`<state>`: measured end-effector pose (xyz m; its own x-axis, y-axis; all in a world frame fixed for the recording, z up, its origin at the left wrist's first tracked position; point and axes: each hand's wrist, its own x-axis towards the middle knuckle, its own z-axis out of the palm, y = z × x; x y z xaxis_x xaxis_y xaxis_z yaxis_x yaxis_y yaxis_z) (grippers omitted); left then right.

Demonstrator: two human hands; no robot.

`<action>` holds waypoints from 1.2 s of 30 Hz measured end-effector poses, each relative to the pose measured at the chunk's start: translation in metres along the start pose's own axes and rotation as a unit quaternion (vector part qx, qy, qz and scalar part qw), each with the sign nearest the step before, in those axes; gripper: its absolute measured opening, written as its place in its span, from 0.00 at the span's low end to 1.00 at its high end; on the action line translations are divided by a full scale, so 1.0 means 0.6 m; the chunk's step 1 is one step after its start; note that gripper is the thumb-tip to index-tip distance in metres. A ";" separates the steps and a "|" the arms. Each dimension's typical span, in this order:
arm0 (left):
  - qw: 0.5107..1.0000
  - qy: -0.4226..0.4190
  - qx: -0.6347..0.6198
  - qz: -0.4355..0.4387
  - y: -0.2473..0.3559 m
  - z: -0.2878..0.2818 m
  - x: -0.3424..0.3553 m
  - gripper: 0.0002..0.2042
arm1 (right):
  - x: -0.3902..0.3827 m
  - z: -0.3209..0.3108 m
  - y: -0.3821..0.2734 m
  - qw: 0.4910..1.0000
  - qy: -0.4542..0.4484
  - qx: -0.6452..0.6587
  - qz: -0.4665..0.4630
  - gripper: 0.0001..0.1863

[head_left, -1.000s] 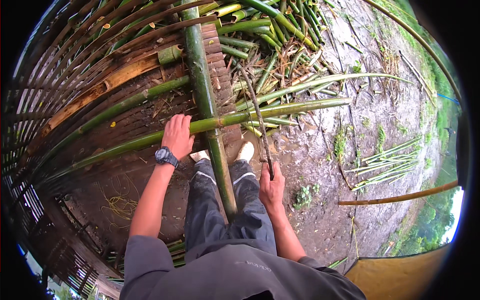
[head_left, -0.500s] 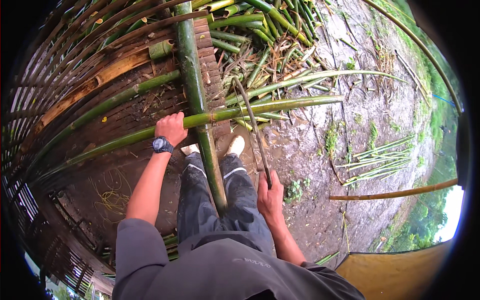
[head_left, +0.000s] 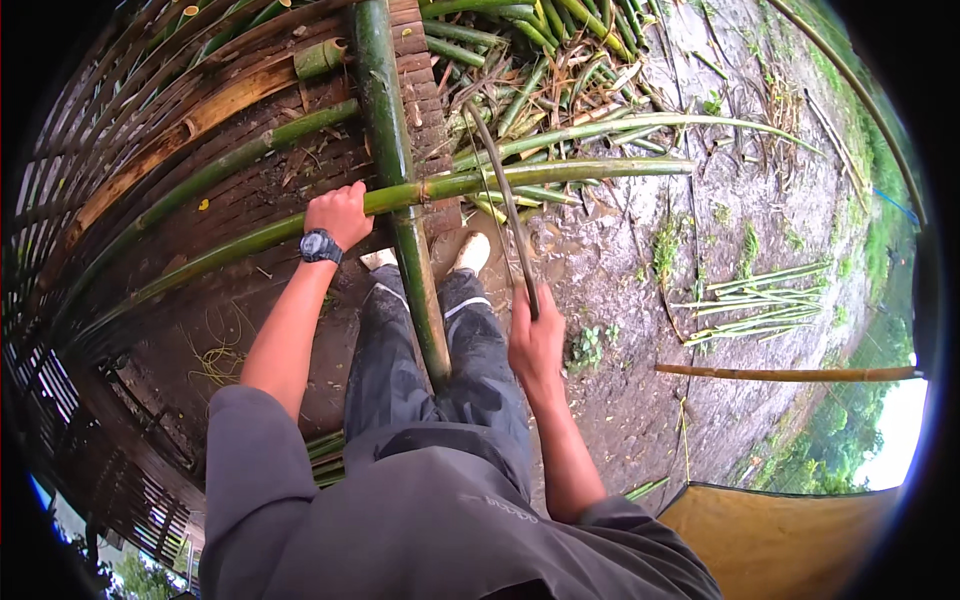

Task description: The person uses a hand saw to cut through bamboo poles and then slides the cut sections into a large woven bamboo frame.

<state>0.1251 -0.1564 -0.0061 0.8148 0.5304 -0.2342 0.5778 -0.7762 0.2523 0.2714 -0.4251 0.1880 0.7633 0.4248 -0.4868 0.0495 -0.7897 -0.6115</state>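
A long green bamboo pole (head_left: 560, 174) lies crosswise over a thicker dark green bamboo pole (head_left: 384, 130), which slants down to between my legs. My left hand (head_left: 340, 216), a watch on its wrist, is closed around the crosswise pole just left of where the two cross. My right hand (head_left: 537, 335) grips the lower end of a bow saw (head_left: 499, 172) with a curved frame. Its thin blade meets or passes the crosswise pole right of the crossing. Whether the teeth are in the bamboo I cannot tell.
Cut bamboo lengths (head_left: 545, 30) and dry scraps are heaped at the far side. A slatted bamboo platform (head_left: 425, 110) stands left of the heap. Thin bamboo pieces (head_left: 765, 305) lie on muddy ground to the right. A tan tarp (head_left: 780, 535) hangs at the lower right.
My right hand and the saw sit slightly higher in the picture. The whole view has shifted a little. My left hand keeps its hold on the crosswise pole.
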 end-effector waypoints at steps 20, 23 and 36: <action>0.996 -0.084 -0.006 -0.004 -0.015 -0.021 0.029 0.17 | 0.051 0.039 -0.002 1.000 0.018 0.015 -0.006 0.14; 0.987 -0.159 -0.005 -0.013 -0.011 -0.038 0.032 0.19 | -0.066 -0.034 0.007 0.998 -0.018 0.025 0.060 0.10; 0.993 0.106 0.000 -0.054 0.019 -0.004 -0.019 0.21 | 0.125 0.077 0.005 0.997 0.038 0.039 -0.052 0.15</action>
<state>0.1228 -0.1707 0.0016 0.7401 0.6701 -0.0568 0.6620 -0.7109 0.2373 0.2989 -0.3751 0.1207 0.8035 0.4656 -0.3709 0.0828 -0.7044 -0.7050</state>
